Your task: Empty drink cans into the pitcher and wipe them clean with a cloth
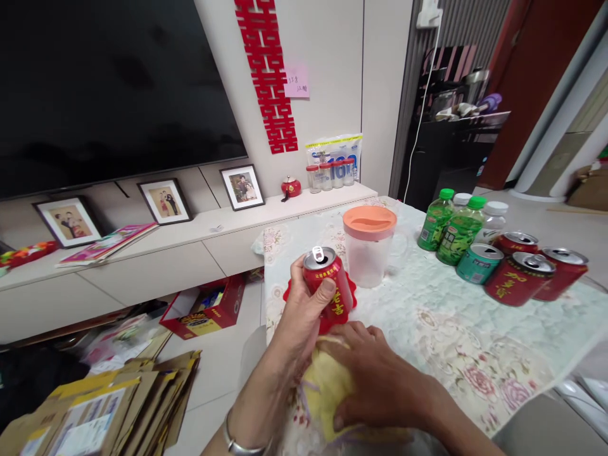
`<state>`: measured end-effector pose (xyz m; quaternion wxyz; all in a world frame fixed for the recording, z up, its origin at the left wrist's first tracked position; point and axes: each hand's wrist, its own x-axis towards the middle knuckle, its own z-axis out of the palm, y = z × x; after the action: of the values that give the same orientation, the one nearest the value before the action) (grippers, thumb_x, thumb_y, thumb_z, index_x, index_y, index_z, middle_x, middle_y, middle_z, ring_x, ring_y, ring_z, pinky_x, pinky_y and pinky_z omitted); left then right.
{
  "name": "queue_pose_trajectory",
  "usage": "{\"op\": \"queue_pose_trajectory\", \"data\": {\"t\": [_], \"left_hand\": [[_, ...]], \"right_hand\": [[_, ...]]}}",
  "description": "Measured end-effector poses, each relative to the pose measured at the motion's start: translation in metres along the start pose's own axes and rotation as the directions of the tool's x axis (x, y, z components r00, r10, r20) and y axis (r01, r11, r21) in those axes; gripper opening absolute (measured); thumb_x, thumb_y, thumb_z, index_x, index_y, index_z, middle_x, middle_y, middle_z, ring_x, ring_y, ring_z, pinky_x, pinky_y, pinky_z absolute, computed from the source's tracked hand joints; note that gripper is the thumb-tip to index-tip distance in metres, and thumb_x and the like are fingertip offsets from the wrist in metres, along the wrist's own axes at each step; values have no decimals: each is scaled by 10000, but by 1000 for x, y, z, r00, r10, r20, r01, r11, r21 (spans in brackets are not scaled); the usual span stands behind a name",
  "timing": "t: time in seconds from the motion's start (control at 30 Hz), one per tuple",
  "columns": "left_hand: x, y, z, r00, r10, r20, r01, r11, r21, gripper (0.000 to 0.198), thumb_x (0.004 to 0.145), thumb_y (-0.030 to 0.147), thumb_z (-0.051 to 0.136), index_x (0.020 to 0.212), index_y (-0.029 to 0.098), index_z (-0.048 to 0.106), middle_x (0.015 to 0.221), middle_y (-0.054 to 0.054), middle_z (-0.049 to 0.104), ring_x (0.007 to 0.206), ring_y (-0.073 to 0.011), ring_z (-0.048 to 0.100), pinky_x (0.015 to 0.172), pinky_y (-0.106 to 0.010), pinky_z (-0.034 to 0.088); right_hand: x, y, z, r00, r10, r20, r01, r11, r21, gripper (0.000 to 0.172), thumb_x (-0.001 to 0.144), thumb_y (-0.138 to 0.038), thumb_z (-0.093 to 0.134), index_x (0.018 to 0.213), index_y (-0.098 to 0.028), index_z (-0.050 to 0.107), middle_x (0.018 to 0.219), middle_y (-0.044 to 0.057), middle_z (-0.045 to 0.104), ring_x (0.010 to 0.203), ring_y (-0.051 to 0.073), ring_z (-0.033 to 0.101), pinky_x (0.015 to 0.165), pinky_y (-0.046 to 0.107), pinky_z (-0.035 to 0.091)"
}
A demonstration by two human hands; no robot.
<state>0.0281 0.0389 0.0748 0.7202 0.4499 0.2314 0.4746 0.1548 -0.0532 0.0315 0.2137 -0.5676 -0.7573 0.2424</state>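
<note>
My left hand (304, 304) is wrapped round a red drink can (338, 285) with its pull tab raised and its mouth open. The can is held over a red scalloped mat (351, 292) on the table. Lower down, my right hand (380, 373) has its fingers curled over a yellow cloth (327, 380), blurred by motion, close to my left wrist. Just behind the can stands a clear plastic jug (365, 256) with an orange lid (369, 219).
Green-capped bottles (460, 231), white-capped bottles, several red cans (517, 278) and a teal can (479, 263) stand on the right of the floral tablecloth (475, 342). Flattened cardboard (142, 399) and a red box (209, 310) lie on the floor at left. Behind is a low cabinet (156, 253).
</note>
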Motion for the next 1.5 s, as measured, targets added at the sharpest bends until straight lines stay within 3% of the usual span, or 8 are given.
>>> {"op": "queue_pose_trajectory", "data": {"t": [0.1, 0.23, 0.4, 0.53, 0.7, 0.9, 1.07, 1.5], "left_hand": [[-3, -13, 3, 1000, 11, 12, -11, 999, 33, 697, 750, 491, 909, 1281, 308, 496, 1195, -41, 696, 1089, -243, 688, 965, -396, 533], [-7, -33, 10, 1000, -14, -8, 14, 998, 57, 751, 713, 518, 926, 1277, 251, 509, 1181, -83, 712, 1048, -251, 690, 931, -396, 531], [-12, -58, 29, 998, -49, -35, 52, 995, 90, 713, 745, 477, 909, 1293, 232, 524, 1235, -94, 711, 1112, -253, 677, 1003, -399, 512], [-15, -80, 48, 995, -97, -9, 98, 984, 152, 663, 762, 411, 891, 1280, 234, 516, 1189, -86, 723, 1065, -273, 717, 932, -406, 563], [-13, -117, 68, 999, 7, -47, 0, 990, 138, 710, 703, 271, 906, 1267, 244, 476, 1200, -87, 694, 1087, -285, 719, 939, -414, 578], [-7, -143, 73, 998, 55, 25, -58, 981, 187, 741, 676, 202, 868, 1297, 222, 464, 1294, -135, 644, 1174, -311, 683, 1020, -461, 558], [-5, -151, 64, 993, -46, 107, 16, 962, 271, 846, 717, 292, 833, 1436, 212, 395, 1495, -208, 509, 1350, -363, 581, 1035, -481, 558], [-17, -170, 46, 982, -177, 68, 108, 819, 563, 682, 787, 350, 673, 1413, 198, 447, 1497, -202, 478, 1307, -362, 550, 1036, -542, 490]], "right_hand": [[-14, 10, -18, 1000, -17, -2, 17, 990, 143, 542, 777, -406, 845, 1299, -400, 700, 1302, 55, 684, 1195, 341, 601, 1033, 537, 479], [-30, 38, -48, 950, 142, -279, -46, 945, 325, 183, 915, -447, 697, 969, -287, 770, 961, 32, 752, 881, 237, 690, 803, 370, 541], [-35, 42, -57, 753, 327, -571, -12, 874, 485, 470, 910, -555, 664, 1273, -259, 703, 1276, 93, 702, 1140, 281, 678, 870, 393, 581], [-36, 33, -52, 801, 302, -516, -44, 890, 453, 621, 914, -487, 672, 1479, -254, 564, 1457, 109, 602, 1294, 299, 599, 993, 442, 553], [-41, 37, -53, 773, 349, -530, -195, 926, 325, 777, 797, -406, 789, 1494, -194, 521, 1430, 152, 608, 1331, 351, 560, 1141, 534, 431], [-45, 54, -58, 749, 348, -564, -224, 934, 279, 662, 727, -240, 786, 1356, -241, 581, 1325, 84, 673, 1248, 297, 615, 1053, 456, 499], [-52, 74, -55, 699, 344, -627, -248, 939, 239, 508, 765, -322, 735, 1253, -230, 630, 1337, 92, 690, 1230, 289, 648, 1017, 435, 532], [-97, 144, -73, 347, 484, -803, -483, 826, 290, 754, 750, -553, 741, 1382, -167, 596, 1368, 154, 683, 1237, 355, 650, 1054, 520, 502]]}}
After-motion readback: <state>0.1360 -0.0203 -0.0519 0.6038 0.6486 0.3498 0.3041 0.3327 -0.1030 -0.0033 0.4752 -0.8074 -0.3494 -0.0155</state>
